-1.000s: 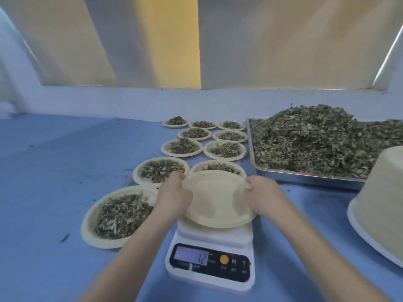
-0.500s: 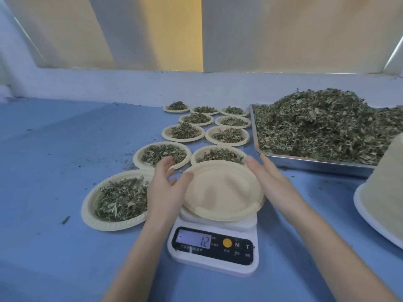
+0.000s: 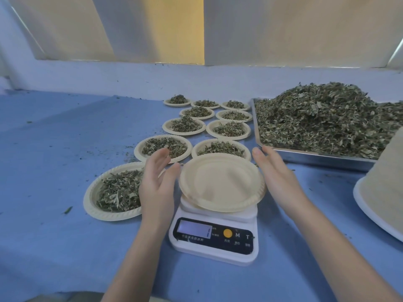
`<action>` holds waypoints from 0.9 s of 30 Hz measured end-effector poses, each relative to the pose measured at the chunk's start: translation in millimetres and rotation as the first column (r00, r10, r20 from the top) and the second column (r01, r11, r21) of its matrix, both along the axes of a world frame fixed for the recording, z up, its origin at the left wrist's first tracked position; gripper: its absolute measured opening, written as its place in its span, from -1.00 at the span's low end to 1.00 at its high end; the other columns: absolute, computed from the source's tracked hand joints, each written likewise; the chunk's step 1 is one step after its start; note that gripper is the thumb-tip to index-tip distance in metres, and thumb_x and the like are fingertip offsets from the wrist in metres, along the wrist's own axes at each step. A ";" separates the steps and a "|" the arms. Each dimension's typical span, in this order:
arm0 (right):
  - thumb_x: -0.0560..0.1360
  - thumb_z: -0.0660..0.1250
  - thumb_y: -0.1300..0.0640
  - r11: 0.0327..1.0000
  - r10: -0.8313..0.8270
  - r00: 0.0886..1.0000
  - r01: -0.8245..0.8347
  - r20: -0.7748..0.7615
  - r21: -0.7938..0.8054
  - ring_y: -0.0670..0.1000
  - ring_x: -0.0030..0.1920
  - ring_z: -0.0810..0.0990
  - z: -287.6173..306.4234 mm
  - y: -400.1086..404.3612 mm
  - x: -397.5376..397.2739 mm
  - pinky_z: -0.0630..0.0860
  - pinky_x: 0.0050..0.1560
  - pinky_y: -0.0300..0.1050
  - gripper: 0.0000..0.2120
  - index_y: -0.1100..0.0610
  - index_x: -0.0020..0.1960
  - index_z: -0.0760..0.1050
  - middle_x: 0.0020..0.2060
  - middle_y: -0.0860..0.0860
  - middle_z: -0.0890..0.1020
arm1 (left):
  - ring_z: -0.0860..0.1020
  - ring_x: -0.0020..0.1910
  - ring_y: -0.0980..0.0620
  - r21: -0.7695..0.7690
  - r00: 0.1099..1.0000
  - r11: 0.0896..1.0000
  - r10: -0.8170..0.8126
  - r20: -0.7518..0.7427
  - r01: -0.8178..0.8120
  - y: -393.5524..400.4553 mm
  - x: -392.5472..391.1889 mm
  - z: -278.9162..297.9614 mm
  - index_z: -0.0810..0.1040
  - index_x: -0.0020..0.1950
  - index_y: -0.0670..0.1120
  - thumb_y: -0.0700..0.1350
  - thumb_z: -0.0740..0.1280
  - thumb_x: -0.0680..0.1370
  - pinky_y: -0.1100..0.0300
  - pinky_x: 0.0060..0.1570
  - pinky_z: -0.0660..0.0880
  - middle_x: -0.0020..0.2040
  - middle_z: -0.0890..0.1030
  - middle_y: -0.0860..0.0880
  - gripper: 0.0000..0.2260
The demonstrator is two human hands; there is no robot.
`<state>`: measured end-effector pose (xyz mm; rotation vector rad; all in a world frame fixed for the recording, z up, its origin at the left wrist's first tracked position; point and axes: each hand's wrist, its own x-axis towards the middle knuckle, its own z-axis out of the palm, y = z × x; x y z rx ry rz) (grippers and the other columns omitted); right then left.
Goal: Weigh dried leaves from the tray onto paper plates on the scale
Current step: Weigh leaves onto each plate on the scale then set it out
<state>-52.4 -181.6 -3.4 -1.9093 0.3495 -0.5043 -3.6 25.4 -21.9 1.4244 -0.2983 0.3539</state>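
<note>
Empty paper plate [image 3: 221,182] sits on scale [image 3: 214,236] w/ both hands, left hand [image 3: 157,182] & right hand [image 3: 277,177], flat-fingered beside its rim, holding nothing; likely next: tare, then scoop dried leaves [image 3: 322,118] from tray [image 3: 316,159] at right onto plate.

the empty plate [image 3: 220,182] on the scale [image 3: 214,236] looks like matt cream paper pulp with a crimped, ribbed rim, and the filled plates [image 3: 113,190] toward the table's far edge share that dull finish. the scale is smooth white plastic with a glossy black panel, a pale shiny display and an orange button. the tray [image 3: 316,156] by the right edge is bright, reflective metal heaped with dry, rough, crumbly leaves [image 3: 322,118], and the table [image 3: 54,160] wears a matt blue covering flecked with leaf crumbs.
</note>
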 end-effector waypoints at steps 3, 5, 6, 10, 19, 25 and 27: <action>0.39 0.08 -0.43 0.999 -0.012 1.000 0.012 -0.005 -0.035 -0.09 0.44 0.24 0.1 -0.4 0.0 0.16 0.22 -0.20 -0.23 -0.12 0.51 0.16 0.46 -0.16 0.28 | 0.47 0.25 0.23 0.032 0.999 0.999 -0.013 0.043 0.012 -1.9 -1.9 -0.5 0.47 0.27 0.01 -0.02 0.26 0.44 0.28 0.18 0.39 0.25 0.54 0.14 -0.61; 0.38 0.08 -0.43 0.999 -0.016 1.000 0.016 -0.004 -0.052 -0.09 0.44 0.25 0.9 -1.2 -0.1 0.17 0.22 -0.19 -0.23 -0.11 0.50 0.18 0.45 -0.15 0.29 | 0.46 0.25 0.25 0.042 0.998 0.999 -0.024 0.065 0.021 -3.1 -2.2 0.4 0.47 0.26 0.01 -0.03 0.26 0.45 0.30 0.17 0.39 0.24 0.54 0.15 -0.62; 0.37 0.08 -0.43 0.998 -0.020 1.000 0.020 0.003 -0.060 -0.09 0.43 0.26 1.8 -1.7 -0.6 0.18 0.21 -0.20 -0.23 -0.10 0.50 0.19 0.45 -0.14 0.31 | 0.46 0.25 0.26 0.054 0.997 0.998 -0.025 0.079 0.020 -3.4 -1.5 1.7 0.47 0.27 0.01 -0.03 0.26 0.45 0.30 0.17 0.39 0.24 0.54 0.16 -0.62; 0.47 0.15 -0.31 0.995 -0.046 0.996 0.052 0.072 -0.088 -0.11 0.42 0.29 6.8 -4.5 -2.1 0.22 0.35 -0.14 -0.38 -0.08 0.47 0.24 0.42 -0.16 0.34 | 0.41 0.27 0.30 0.200 0.990 0.980 -0.030 0.138 0.002 -7.0 5.0 13.4 0.47 0.29 0.08 0.02 0.27 0.44 0.28 0.23 0.35 0.25 0.50 0.22 -0.60; 0.04 0.57 -0.34 0.888 0.374 0.873 -0.435 -0.313 -0.151 -0.48 0.29 -0.18 10.9 -18.0 -42.8 0.01 0.31 -0.23 0.31 -0.35 0.46 -0.31 0.25 -0.54 -0.21 | 0.45 0.24 0.28 0.149 0.989 0.989 -0.030 0.147 0.008 -10.0 5.5 7.0 0.50 0.25 0.04 -0.03 0.27 0.44 0.32 0.16 0.38 0.19 0.54 0.23 -0.63; 0.11 0.63 -0.16 0.895 0.287 0.877 -0.389 -0.386 -0.220 -0.30 0.42 -0.23 -9.1 -7.4 -54.1 -0.02 0.47 -0.08 0.39 -0.29 0.41 -0.49 0.37 -0.41 -0.26 | 0.50 0.22 0.14 0.009 0.990 1.000 -0.008 0.144 0.007 -7.8 1.1 5.6 0.48 0.22 0.05 -0.08 0.25 0.46 0.38 0.08 0.43 0.21 0.55 0.10 -0.68; 0.09 0.63 -0.15 0.909 0.270 0.870 -0.371 -0.414 -0.188 -0.23 0.47 -0.25 -7.5 -5.1 -51.4 -0.04 0.48 -0.04 0.42 -0.28 0.40 -0.51 0.44 -0.33 -0.29 | 0.51 0.21 0.14 0.010 0.989 1.000 0.006 0.149 -0.008 -6.5 -1.0 3.8 0.47 0.24 0.02 -0.08 0.24 0.46 0.41 0.06 0.43 0.22 0.55 0.10 -0.66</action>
